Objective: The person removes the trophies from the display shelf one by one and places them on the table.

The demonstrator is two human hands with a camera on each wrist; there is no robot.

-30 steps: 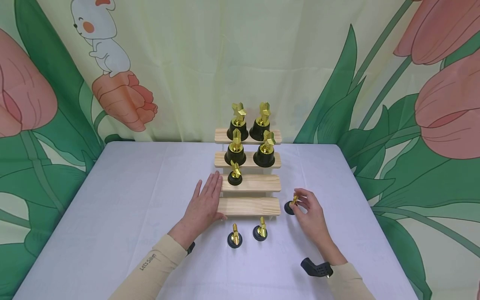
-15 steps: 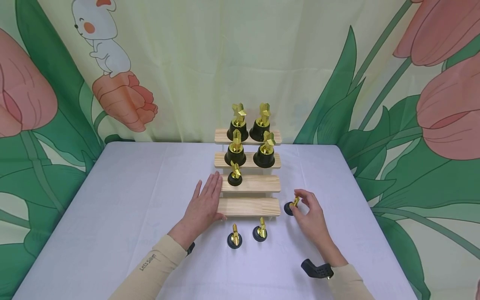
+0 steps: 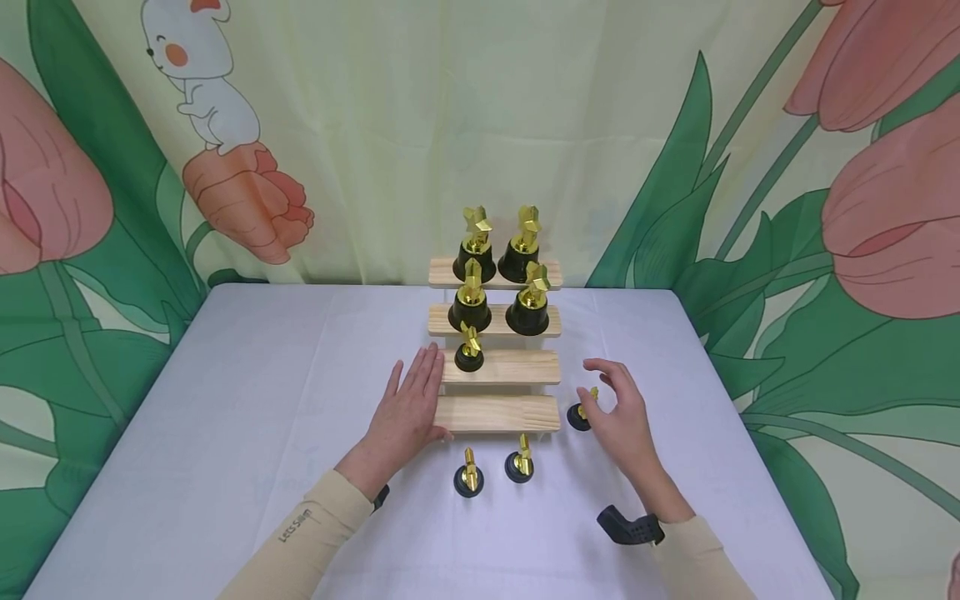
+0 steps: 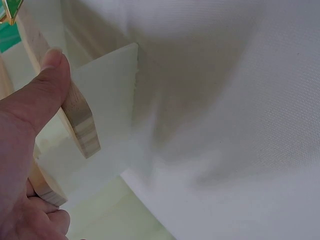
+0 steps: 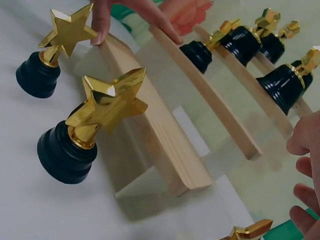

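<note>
Head view — small trophy [image 3: 577, 417] beside right hand [image 3: 624, 423], fingers parted; left hand [image 3: 405, 417] — fingers straight — touching rack [image 3: 498, 413].

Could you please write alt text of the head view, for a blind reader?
A person's left hand rests against the left side of a four-tier wooden stand, while the right hand is open beside a small gold-and-black trophy on the white table. Five more trophies stand on the upper three shelves, and two others in front of the stand.
</note>
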